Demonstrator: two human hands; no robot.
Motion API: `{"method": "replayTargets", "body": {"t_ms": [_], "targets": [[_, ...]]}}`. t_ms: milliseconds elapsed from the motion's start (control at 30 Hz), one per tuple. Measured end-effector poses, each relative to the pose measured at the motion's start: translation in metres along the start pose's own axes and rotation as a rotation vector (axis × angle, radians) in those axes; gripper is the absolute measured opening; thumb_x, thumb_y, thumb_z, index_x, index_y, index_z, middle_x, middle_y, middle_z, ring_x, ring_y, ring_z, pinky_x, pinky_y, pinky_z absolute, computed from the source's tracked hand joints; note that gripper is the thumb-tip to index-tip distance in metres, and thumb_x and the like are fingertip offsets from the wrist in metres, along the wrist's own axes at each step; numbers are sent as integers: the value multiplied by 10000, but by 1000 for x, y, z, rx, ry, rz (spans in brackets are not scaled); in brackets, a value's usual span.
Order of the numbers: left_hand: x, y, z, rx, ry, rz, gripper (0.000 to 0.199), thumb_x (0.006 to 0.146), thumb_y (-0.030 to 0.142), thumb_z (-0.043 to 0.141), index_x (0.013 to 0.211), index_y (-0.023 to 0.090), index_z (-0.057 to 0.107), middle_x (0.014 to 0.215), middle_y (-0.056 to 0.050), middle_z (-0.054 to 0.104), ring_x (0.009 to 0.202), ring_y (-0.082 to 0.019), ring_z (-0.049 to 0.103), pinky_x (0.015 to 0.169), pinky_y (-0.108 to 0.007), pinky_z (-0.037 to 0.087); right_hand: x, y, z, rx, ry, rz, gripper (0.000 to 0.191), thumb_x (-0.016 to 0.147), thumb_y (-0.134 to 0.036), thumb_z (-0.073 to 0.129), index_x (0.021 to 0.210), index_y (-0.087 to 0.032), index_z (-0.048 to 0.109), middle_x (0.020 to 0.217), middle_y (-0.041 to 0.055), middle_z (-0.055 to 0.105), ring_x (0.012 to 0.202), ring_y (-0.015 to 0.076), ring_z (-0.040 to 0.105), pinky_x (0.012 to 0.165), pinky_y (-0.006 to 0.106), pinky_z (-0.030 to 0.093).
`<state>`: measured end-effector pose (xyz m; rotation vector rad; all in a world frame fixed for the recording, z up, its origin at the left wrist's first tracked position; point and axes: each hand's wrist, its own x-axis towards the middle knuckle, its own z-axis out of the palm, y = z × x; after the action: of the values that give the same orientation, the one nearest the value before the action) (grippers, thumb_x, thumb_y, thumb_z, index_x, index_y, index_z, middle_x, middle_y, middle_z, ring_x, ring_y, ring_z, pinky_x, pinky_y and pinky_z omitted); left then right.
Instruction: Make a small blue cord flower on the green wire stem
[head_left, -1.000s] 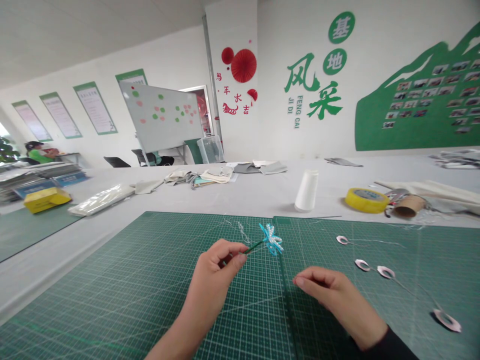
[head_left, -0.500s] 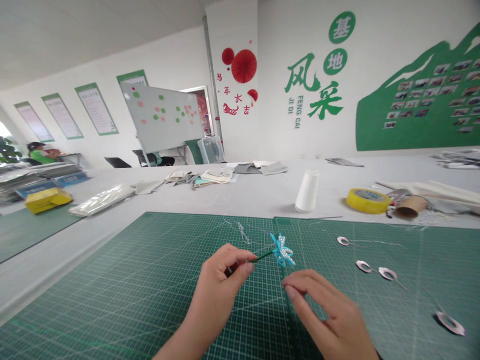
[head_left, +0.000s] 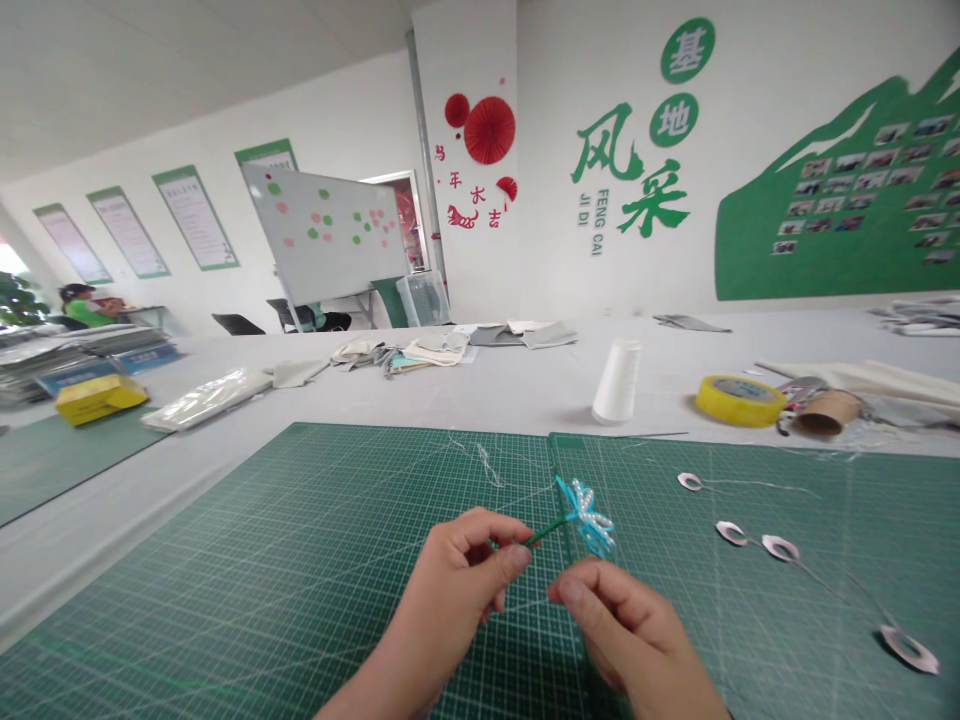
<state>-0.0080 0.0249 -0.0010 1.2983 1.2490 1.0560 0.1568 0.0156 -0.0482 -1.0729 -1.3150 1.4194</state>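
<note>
Between thumb and fingers, my left hand [head_left: 476, 575] pinches the green stem of a small flower [head_left: 590, 517] with blue loops and white bead-like rows. The blossom points right, above the green cutting mats. Just below it is my right hand [head_left: 626, 625], thumb and fingertips pressed together; anything held there is too small to make out. A loose clump of thin thread [head_left: 487, 465] lies on the mat beyond the hands. On the right mat rest several pale oval rings with thin wire tails, one of them a ring [head_left: 781, 547] near the middle.
Behind the mats stand a white thread cone [head_left: 616, 381], a yellow tape roll [head_left: 740, 400] and a cardboard tube [head_left: 826, 411]. Cloth pieces [head_left: 435, 350] lie further back. At left are a yellow box [head_left: 100, 400] and a plastic-wrapped pack [head_left: 214, 398]. A person [head_left: 88, 307] sits far left.
My left hand and the flower have shifted right and slightly down. My right hand has moved a little left, its fingers more curled and drawn together.
</note>
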Motion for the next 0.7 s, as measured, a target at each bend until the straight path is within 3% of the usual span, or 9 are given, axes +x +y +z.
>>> {"method": "replayTargets", "body": {"t_ms": [133, 267, 400, 567, 633, 700], "targets": [[2, 0, -3, -57, 21, -85, 198, 757, 303, 663, 882, 152, 690, 443, 80, 434, 435, -85, 378, 427, -204, 298, 3, -1, -5, -13, 48, 27, 454, 783, -644, 589, 694, -198, 585, 481, -113, 198, 430, 73, 139, 391, 225, 130], [2, 1, -5, -113, 39, -99, 235, 753, 328, 680, 904, 147, 682, 438, 82, 436, 430, -83, 361, 428, -209, 286, 11, 1, -16, -259, 100, -15, 479, 838, -652, 440, 742, -209, 596, 453, -116, 190, 388, 88, 164, 381, 240, 203], [3, 1, -6, -158, 63, -112, 244, 733, 342, 702, 877, 145, 680, 439, 81, 442, 420, -73, 347, 428, -206, 271, 18, 1, -35, -472, 152, -81, 355, 832, -484, 489, 606, -216, 547, 506, -55, 388, 484, 129, 386, 501, 278, 340], [4, 1, -6, -187, 62, -122, 254, 733, 340, 706, 889, 142, 667, 441, 85, 443, 421, -69, 348, 424, -203, 263, 18, 0, -53, -782, 225, -159, 201, 770, -298, 553, 591, -225, 610, 562, 29, 559, 575, 231, 494, 597, 394, 357], [4, 1, -6, -178, 67, -119, 259, 742, 340, 701, 903, 140, 669, 445, 84, 445, 424, -70, 351, 424, -203, 266, 16, -2, -51, -866, 270, -285, 130, 718, -201, 572, 741, -218, 699, 768, 88, 654, 775, 306, 543, 735, 473, 383], [4, 1, -6, -158, 75, -109, 252, 753, 333, 693, 909, 137, 672, 446, 83, 449, 426, -70, 354, 427, -202, 273, 11, -7, -45, -927, 334, -553, 266, 718, -125, 564, 929, -201, 708, 925, 110, 662, 913, 318, 533, 827, 491, 390]]}}
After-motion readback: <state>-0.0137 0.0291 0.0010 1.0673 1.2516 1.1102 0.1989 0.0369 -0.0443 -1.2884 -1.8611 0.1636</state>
